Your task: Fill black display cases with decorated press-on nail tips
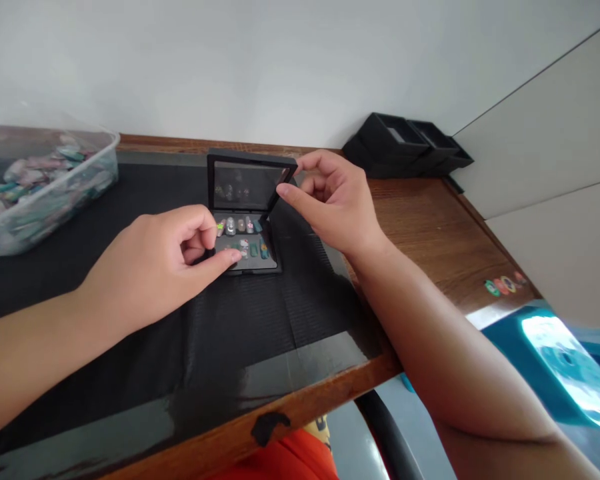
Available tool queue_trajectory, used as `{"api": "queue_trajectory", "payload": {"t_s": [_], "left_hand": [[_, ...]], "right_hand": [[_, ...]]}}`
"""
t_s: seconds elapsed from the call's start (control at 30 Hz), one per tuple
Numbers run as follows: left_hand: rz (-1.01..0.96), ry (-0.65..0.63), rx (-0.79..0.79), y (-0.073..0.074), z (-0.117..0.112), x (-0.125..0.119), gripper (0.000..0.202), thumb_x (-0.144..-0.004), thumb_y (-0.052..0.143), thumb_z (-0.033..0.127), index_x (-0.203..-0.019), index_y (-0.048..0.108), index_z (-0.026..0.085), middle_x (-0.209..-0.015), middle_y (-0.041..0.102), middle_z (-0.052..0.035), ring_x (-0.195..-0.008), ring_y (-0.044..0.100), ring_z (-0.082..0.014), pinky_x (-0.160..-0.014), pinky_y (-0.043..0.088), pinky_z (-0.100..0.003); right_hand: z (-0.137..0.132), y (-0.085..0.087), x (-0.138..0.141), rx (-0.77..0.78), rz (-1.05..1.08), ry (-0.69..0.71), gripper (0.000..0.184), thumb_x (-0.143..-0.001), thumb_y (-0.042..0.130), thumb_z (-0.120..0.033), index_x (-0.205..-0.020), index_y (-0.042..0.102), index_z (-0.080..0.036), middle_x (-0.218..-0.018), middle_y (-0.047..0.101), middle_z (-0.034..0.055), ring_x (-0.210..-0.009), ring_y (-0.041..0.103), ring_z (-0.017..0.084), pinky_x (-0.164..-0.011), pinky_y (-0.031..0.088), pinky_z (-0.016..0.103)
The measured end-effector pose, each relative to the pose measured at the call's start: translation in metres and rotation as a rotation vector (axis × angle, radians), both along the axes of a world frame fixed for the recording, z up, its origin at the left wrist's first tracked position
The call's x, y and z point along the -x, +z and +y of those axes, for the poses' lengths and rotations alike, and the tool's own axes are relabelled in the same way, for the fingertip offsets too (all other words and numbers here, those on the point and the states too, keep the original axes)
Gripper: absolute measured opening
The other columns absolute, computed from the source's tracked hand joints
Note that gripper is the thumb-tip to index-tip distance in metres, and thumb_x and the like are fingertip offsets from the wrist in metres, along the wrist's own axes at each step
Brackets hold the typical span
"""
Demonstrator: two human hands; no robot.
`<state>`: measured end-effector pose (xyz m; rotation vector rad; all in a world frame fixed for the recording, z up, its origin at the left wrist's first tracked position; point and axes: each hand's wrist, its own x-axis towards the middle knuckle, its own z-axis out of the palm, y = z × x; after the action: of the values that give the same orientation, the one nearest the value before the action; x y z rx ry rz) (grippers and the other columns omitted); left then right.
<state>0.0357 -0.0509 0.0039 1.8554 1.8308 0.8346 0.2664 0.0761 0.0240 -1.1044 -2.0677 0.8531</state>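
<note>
A black press-on nail case (254,269) lies on the dark mat, its windowed lid (253,159) raised and tilted back. Two rows of decorated press-on nails (241,225) sit on the grey pad inside, some hidden behind my left thumb. My left hand (155,263) is curled around the left side of the case, thumb over the front row, index fingertip beside a nail with a yellow-green decoration. At the lid's upper right corner, my right hand (330,200) pinches the frame between thumb and fingers.
On the left stands a clear plastic tub (107,150) with many small colourful packets. Black open boxes (395,137) are stacked against the wall at the back right. Round stickers (503,287) mark the wooden tabletop (420,220). A blue stool (540,360) is beyond the table's right edge.
</note>
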Motion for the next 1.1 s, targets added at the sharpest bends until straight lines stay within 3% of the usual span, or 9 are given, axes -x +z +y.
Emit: {"api": "queue_trajectory", "payload": {"t_s": [0.2,0.4,0.5,0.6,0.73,0.87,0.93,1.0,1.1], "left_hand": [[0.058,0.001,-0.152,0.0,0.007,0.013,0.039,-0.095,0.062,0.05,-0.069,0.053,0.024,-0.055,0.049,0.0058,-0.05,0.044,-0.0104,-0.052,0.034,-0.03],[0.024,-0.026,-0.06,-0.007,0.011,0.017,0.034,-0.093,0.069,0.056,-0.083,0.058,0.025,-0.061,0.052,0.0073,-0.053,0.047,-0.01,-0.053,0.038,-0.03],[-0.056,0.007,-0.128,-0.009,0.012,0.016,0.033,-0.093,0.072,0.05,-0.084,0.052,0.024,-0.067,0.049,0.0077,-0.055,0.044,-0.0084,-0.055,0.037,-0.03],[-0.236,0.06,-0.281,-0.014,0.015,0.017,0.037,-0.088,0.075,0.033,-0.091,0.039,0.026,-0.083,0.048,0.0068,-0.059,0.039,-0.0072,-0.054,0.035,-0.029],[-0.457,-0.036,-0.379,-0.022,0.02,0.021,0.035,-0.084,0.067,0.021,-0.103,0.038,0.028,-0.107,0.056,0.0004,-0.072,0.051,-0.0104,-0.061,0.043,-0.03],[-0.354,-0.076,-0.325,-0.03,0.02,0.025,0.028,-0.099,0.059,0.034,-0.124,0.048,0.028,-0.134,0.062,-0.0086,-0.109,0.068,-0.0243,-0.088,0.058,-0.045],[-0.218,-0.12,-0.284,-0.034,0.018,0.028,0.046,-0.1,0.065,0.049,-0.138,0.051,0.027,-0.147,0.059,-0.013,-0.135,0.063,-0.035,-0.112,0.053,-0.059],[-0.053,-0.194,-0.26,-0.039,0.017,0.029,0.071,-0.097,0.069,0.064,-0.152,0.048,0.024,-0.159,0.054,-0.0166,-0.154,0.05,-0.0435,-0.128,0.041,-0.069],[0.123,-0.277,-0.239,-0.043,0.015,0.029,0.086,-0.099,0.061,0.075,-0.165,0.038,0.024,-0.17,0.047,-0.0175,-0.165,0.038,-0.0473,-0.133,0.036,-0.072]], "right_hand": [[0.006,0.009,-0.009,0.054,0.016,0.096,0.023,-0.086,0.075,-0.028,-0.096,0.055,-0.026,-0.066,0.047,-0.0055,-0.059,0.038,0.012,-0.059,0.031,0.032],[0.004,0.014,-0.013,0.104,-0.066,0.183,0.021,-0.091,0.072,-0.027,-0.1,0.052,-0.027,-0.067,0.047,-0.006,-0.06,0.042,0.014,-0.058,0.033,0.032],[0.003,0.014,-0.016,0.07,-0.018,0.279,0.023,-0.09,0.074,-0.023,-0.098,0.053,-0.027,-0.067,0.044,-0.0077,-0.06,0.04,0.012,-0.058,0.033,0.03],[0.006,0.014,-0.02,0.058,0.038,0.433,0.023,-0.087,0.078,-0.019,-0.092,0.056,-0.024,-0.066,0.044,-0.0093,-0.059,0.038,0.008,-0.056,0.031,0.026],[0.008,0.013,-0.025,0.064,0.018,0.543,0.018,-0.085,0.079,-0.015,-0.091,0.063,-0.02,-0.071,0.052,-0.0077,-0.062,0.044,0.006,-0.056,0.033,0.023],[0.007,0.015,-0.027,0.104,-0.079,0.604,0.013,-0.086,0.076,-0.014,-0.096,0.068,-0.018,-0.077,0.057,-0.007,-0.064,0.047,0.005,-0.057,0.034,0.022],[0.006,0.017,-0.027,0.16,-0.171,0.648,0.019,-0.087,0.076,-0.016,-0.105,0.071,-0.018,-0.08,0.059,-0.0068,-0.064,0.047,0.005,-0.058,0.035,0.022],[0.005,0.02,-0.027,0.211,-0.252,0.692,0.026,-0.089,0.079,-0.02,-0.113,0.072,-0.018,-0.084,0.061,-0.0059,-0.067,0.049,0.006,-0.061,0.038,0.022],[0.003,0.023,-0.027,0.275,-0.347,0.733,0.035,-0.089,0.086,-0.033,-0.118,0.074,-0.019,-0.086,0.062,-0.0047,-0.071,0.053,0.008,-0.063,0.041,0.023]]}}
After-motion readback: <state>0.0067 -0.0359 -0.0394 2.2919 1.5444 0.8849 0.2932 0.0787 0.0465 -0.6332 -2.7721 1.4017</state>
